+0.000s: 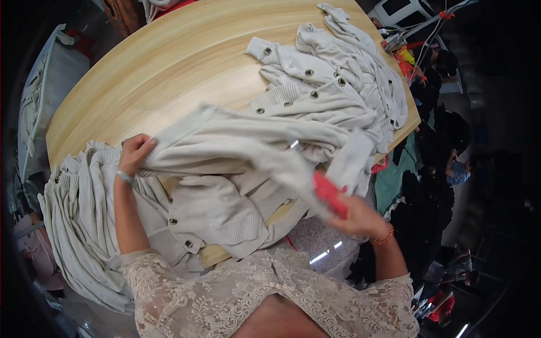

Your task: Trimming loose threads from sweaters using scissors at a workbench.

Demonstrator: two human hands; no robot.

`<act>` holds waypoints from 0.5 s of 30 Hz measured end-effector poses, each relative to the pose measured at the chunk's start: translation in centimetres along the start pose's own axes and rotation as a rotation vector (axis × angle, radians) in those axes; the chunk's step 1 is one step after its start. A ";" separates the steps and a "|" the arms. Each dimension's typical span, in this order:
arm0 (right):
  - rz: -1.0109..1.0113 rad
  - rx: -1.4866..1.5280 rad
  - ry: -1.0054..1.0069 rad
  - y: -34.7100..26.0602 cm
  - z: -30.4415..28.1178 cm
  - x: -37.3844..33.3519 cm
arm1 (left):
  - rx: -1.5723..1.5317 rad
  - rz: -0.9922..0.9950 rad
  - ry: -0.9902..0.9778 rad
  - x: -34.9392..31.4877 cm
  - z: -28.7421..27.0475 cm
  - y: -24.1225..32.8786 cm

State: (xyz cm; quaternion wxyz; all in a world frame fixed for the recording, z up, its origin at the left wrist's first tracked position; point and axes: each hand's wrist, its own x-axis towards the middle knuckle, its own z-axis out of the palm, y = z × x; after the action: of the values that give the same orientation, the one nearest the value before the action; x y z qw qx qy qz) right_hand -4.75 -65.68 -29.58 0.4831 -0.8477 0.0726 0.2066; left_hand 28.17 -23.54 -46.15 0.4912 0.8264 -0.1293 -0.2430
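Note:
A cream knit garment (225, 135) is stretched between my hands above the table. My left hand (135, 153) is closed on its left end, thumb on top. My right hand (360, 217), blurred by motion, is closed around a red-handled tool (329, 194), and part of the garment hangs beside it. The tool's working end cannot be made out, though a small bright glint shows on the cloth farther up. Below the stretched cloth lies a cream cardigan (217, 208) with dark buttons and a ribbed hem.
Several buttoned cream cardigans (338, 73) are heaped at the table's far right. Another cream pile (84, 225) drapes over the left edge of the wooden table (169, 67). Black cloth (422, 225) and green cloth (397, 180) lie to the right. A white-covered container (45, 101) stands left.

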 end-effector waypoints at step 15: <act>-0.004 -0.351 0.322 5.6 11.6 8.8 | 0.792 0.120 0.024 -0.7 6.8 -5.8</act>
State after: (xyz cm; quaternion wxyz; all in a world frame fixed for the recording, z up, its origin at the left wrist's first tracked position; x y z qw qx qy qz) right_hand -1.86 -58.05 -42.92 0.3108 -0.9409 0.1100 0.0773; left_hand 23.85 -25.53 -53.75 0.1494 0.9455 -0.2554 -0.1357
